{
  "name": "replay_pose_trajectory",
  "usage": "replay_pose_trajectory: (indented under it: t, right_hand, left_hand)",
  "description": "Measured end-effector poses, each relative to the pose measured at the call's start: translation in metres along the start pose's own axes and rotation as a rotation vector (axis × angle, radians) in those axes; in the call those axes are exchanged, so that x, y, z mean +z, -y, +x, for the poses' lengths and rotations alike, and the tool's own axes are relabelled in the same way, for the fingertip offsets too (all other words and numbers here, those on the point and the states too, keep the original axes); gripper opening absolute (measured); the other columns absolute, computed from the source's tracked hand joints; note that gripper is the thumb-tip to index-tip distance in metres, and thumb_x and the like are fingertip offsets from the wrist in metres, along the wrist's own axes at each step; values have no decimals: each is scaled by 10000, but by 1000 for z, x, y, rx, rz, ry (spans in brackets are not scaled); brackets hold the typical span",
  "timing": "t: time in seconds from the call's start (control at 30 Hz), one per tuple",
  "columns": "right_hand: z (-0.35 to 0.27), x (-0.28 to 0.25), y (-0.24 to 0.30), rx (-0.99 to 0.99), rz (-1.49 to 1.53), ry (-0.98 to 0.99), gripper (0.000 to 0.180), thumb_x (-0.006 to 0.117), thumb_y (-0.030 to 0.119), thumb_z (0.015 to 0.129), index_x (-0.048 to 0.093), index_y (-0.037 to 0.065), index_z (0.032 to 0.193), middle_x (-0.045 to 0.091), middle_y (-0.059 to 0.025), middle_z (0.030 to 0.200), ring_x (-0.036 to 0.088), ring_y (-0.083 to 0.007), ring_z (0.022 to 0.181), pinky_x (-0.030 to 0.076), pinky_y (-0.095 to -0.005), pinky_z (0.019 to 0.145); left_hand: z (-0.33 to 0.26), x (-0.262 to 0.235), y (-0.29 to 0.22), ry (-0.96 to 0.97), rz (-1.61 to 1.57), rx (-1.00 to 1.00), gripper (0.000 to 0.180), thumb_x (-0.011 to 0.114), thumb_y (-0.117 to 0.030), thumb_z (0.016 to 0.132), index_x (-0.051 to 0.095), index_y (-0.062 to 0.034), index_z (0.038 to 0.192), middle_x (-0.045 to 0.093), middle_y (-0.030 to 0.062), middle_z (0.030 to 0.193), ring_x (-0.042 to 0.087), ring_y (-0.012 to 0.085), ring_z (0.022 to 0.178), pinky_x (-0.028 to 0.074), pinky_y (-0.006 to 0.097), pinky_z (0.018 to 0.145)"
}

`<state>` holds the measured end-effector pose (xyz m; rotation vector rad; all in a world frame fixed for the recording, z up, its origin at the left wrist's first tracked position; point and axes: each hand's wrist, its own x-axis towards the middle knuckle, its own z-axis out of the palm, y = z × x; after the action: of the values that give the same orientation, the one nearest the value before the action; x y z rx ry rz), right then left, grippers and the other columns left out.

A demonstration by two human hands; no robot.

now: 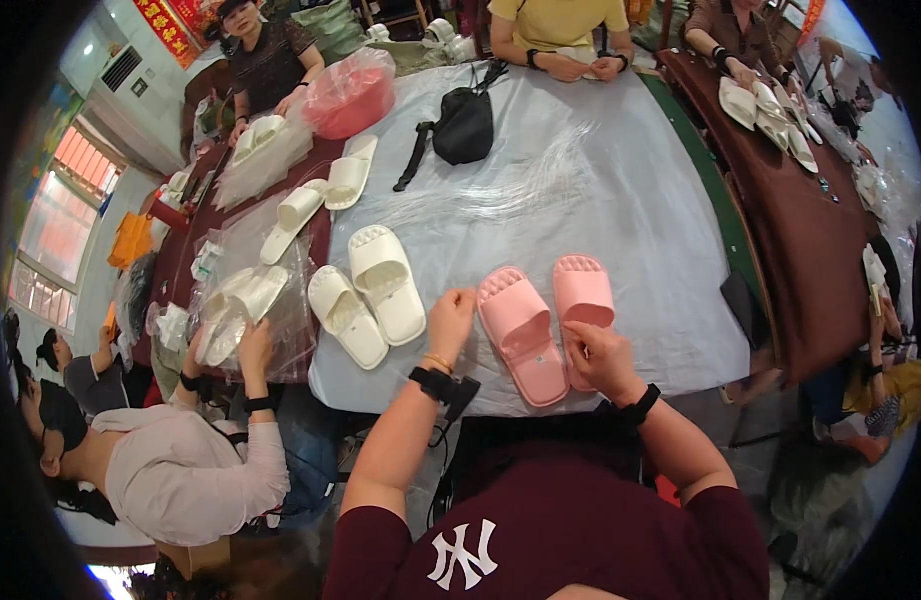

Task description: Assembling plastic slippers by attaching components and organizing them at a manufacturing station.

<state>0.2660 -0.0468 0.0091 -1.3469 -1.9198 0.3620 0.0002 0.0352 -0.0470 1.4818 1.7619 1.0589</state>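
Two pink slippers lie side by side, toes away from me, near the front edge of the table. My left hand (452, 322), fingers curled closed, is just left of the left pink slipper (522, 335); whatever it may hold is hidden. Over the right pink slipper (584, 290), my right hand (600, 356) is closed in a pinch. It covers part of that slipper's rear, and I cannot make out what is between the fingertips. To the left of my left hand lies a pair of white slippers, one smaller-looking slipper (348, 318) beside another (388, 285).
Thin clear plastic strands (500, 195) lie across the pale sheeted table (640, 230), with a black bag (464, 125) behind. At left, a co-worker holds plastic-wrapped white slippers (230, 315). A pink plastic-covered tub (350, 95) stands at far left; more people work around.
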Motion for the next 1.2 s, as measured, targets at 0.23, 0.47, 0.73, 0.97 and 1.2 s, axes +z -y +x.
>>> replay_pose_trajectory:
  t: [0.23,0.47,0.73,0.97,1.2]
  right_hand:
    - [44,-31,-37,412,115,-107,263,592,163,856,657,36,1076,683,-141,796,657,-253,646,507,-359,592]
    - [75,10,-112,544,312,-15,316,628,143,841,648,-59,1083,706,-99,887,641,-142,783,504,-273,691]
    - [87,17,-94,526,536,-214,249,617,92,848,649,-55,1048,689,-112,920,653,-166,802,516,-282,714]
    - [95,30,-42,447,813,-164,164,591,74,881,655,-49,968,657,-51,797,603,-89,752,490,-232,651]
    - [89,38,-34,375,651,-123,132,610,84,878,680,-14,931,628,-5,718,522,-59,645,426,-226,573]
  left_hand:
    - [58,12,-4,153,98,-146,500,579,-465,867,689,18,794,655,174,672,626,300,608,470,393,583]
    - [51,18,-19,41,218,10,365,617,-357,791,715,-5,808,674,223,786,666,393,791,522,440,740]
    - [28,34,-53,-81,81,289,204,550,-167,870,685,-15,886,673,163,861,644,308,806,508,382,757]
    - [14,56,-84,269,-618,-3,173,562,-135,918,665,4,925,646,24,781,581,104,726,468,245,672]
    - [5,60,-81,221,-479,93,193,603,-163,926,694,-7,996,632,-14,798,510,54,708,425,225,634]
